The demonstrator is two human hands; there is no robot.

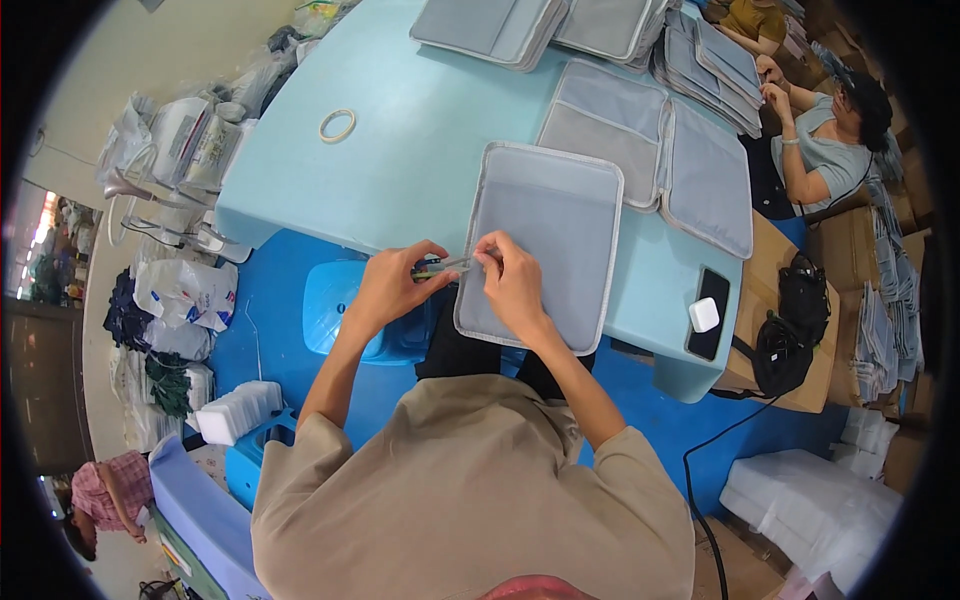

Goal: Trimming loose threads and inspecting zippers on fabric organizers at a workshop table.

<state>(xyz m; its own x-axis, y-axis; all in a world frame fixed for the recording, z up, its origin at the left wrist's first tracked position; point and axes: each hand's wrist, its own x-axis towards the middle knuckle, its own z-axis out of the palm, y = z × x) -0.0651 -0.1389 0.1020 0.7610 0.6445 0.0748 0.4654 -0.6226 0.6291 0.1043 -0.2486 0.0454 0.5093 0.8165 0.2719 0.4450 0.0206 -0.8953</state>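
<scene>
A flat grey fabric case (555, 230) with light piped edges lies at the table's near edge, partly over my lap. My left hand (388, 290) is closed around small thread snips (436, 268) with a bit of green on them, the tips pointing at the case's left edge. Right by those tips, my right hand (515, 287) rests over the case, thumb and fingers pinched together. What sits in that pinch is too small to make out.
The pale blue table (400, 150) bears a tape roll (337, 126), an opened grey case (640, 140), stacked cases (490, 30), and a phone (708, 310) under a white earbud case (704, 315). A blue stool (335, 310) stands left. Another person (830, 150) sits at right.
</scene>
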